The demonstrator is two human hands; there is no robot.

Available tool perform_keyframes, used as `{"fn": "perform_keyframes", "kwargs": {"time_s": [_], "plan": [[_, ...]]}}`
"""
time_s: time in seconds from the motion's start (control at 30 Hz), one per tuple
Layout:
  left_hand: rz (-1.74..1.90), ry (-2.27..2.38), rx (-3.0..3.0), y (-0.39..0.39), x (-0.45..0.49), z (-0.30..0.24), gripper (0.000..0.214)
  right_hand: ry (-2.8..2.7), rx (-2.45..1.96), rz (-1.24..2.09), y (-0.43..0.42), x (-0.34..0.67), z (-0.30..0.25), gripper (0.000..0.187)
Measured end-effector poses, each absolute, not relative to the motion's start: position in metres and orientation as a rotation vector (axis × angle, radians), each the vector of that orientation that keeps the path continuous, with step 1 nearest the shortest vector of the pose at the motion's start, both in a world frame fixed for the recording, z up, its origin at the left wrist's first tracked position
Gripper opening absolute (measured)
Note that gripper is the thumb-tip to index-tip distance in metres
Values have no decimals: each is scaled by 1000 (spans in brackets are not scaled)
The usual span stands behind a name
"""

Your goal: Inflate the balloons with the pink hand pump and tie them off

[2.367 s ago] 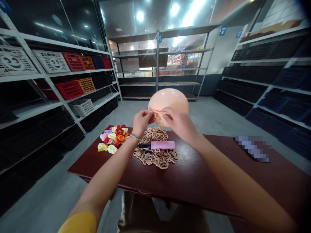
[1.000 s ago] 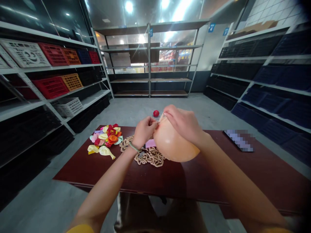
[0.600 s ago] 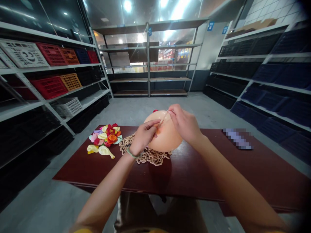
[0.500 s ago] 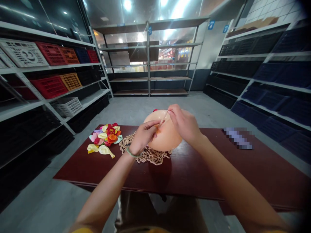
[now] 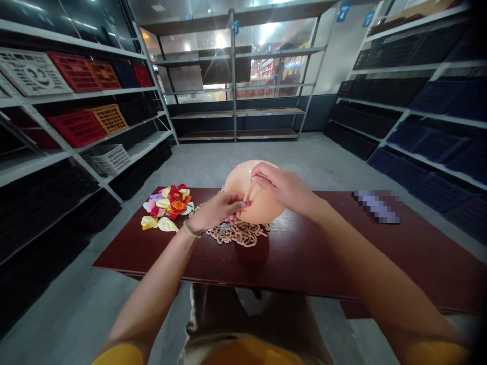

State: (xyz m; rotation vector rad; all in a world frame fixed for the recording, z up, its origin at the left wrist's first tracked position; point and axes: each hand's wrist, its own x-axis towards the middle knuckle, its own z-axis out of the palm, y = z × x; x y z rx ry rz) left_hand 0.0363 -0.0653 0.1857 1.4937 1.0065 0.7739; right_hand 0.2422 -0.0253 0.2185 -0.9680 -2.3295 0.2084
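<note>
Over the dark red table (image 5: pixel 297 263) I hold an inflated peach-coloured balloon (image 5: pixel 268 205) in front of me. My left hand (image 5: pixel 222 205) pinches its neck low on the left side. From the right, the fingers of my right hand (image 5: pixel 279 180) are closed on the stretched end of the neck, a little higher up. Behind and under the balloon lies a heap of beige, chain-like loops (image 5: pixel 241 234), partly hidden by it. To the left of my left hand is a pile of uninflated balloons (image 5: pixel 169 203) in many colours.
On the table's right part lies a blurred-out flat lilac object (image 5: pixel 376 206). Beyond the grey floor stands a metal rack (image 5: pixel 234 101). Shelves with coloured crates (image 5: pixel 76 126) line the left, and dark blue crates (image 5: pixel 426 147) fill the right shelves.
My right hand has shifted slightly left and down, still at the balloon's neck. The left hand keeps its pinch, its fingers turned slightly. The camera view has tilted down.
</note>
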Motion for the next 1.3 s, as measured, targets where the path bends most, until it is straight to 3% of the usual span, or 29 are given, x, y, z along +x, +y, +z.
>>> {"fn": "perform_keyframes", "kwargs": {"time_s": [0.4,0.8,1.0,1.17,1.3], "plan": [[945,1136,1347,-65,37,173,26,-2370,-910,378,-28,243,236,14],[746,1082,1662,-79,37,181,27,-2649,-579,432,-5,183,252,2],[864,1031,1463,-80,42,167,38,-2528,-681,565,2,173,232,9],[1090,991,1250,-70,35,158,39,-2212,-773,351,-6,200,234,9],[1244,959,1166,-64,32,152,40,-2286,-846,323,-25,218,225,15]]}}
